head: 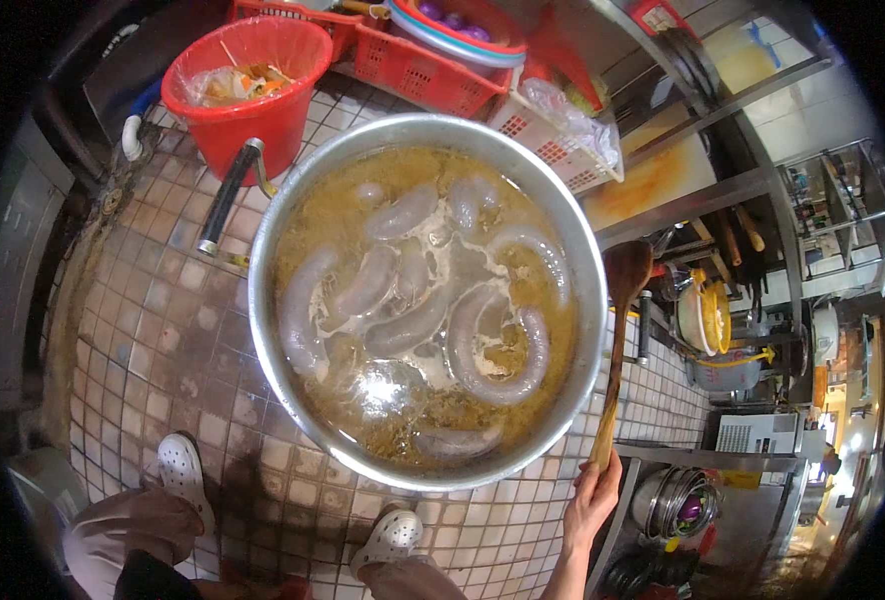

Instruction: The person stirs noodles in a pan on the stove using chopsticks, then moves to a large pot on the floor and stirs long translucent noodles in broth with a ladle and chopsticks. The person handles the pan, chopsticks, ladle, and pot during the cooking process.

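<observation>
My right hand (596,487) grips the pale lower handle of a long wooden spoon (612,382). The spoon's dark bowl end points up and away, just outside the right rim of a large metal pot (264,352). Brownish broth with patches of pale foam (431,360) fills much of the pot. Several thick greyish sausages float in it, among them a curled one (487,386) at the right and a bent one (301,307) at the left. A black-sleeved side handle (231,196) sticks out at the pot's upper left. My left hand is out of view.
A lined red bucket (247,124) with food scraps stands beyond the pot at left. Red plastic baskets (420,79) and a white crate (562,154) line the back. Metal shelving (712,210) runs along the right, above nested metal bowls (671,502). Tiled floor (187,337) surrounds my feet.
</observation>
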`<state>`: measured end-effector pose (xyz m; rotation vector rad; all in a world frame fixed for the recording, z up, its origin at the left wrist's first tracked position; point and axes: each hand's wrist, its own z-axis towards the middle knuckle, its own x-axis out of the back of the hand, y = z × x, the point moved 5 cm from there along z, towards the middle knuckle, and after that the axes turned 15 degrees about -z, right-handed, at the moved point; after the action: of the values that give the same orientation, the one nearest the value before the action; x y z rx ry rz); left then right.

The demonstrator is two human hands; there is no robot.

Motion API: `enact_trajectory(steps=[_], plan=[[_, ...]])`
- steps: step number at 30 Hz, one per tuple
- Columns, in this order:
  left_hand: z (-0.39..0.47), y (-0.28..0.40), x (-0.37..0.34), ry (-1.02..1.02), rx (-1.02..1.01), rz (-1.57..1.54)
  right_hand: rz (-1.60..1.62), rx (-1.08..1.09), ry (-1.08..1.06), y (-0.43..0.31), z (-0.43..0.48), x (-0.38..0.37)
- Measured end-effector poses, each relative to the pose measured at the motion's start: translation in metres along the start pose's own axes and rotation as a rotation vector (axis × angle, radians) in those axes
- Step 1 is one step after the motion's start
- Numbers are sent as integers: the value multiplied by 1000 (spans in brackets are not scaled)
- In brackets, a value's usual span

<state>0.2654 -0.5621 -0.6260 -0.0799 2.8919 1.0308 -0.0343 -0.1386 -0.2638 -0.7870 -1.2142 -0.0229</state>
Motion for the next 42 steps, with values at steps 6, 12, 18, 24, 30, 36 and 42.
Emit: enact_trajectory(steps=[6,12,18,24,30,36,42], plan=[[-23,47,57,91,-106,140,-336,206,121,-65,-17,104],[-64,130,100,217,-292,305,-890,690,2,-165,-4,178],[-160,205,156,531,-303,647,-907,821,-433,-258,17,211],[-251,215,178,664,-305,456,-1106,754,-576,-290,21,129],[-245,211,157,824,-338,688,-1352,632,-702,-249,0,59],[-249,181,153,802,-145,601,-1170,513,-866,-169,-16,-4],[-251,152,171,754,-48,562,-1050,320,-500,-152,-18,-41]])
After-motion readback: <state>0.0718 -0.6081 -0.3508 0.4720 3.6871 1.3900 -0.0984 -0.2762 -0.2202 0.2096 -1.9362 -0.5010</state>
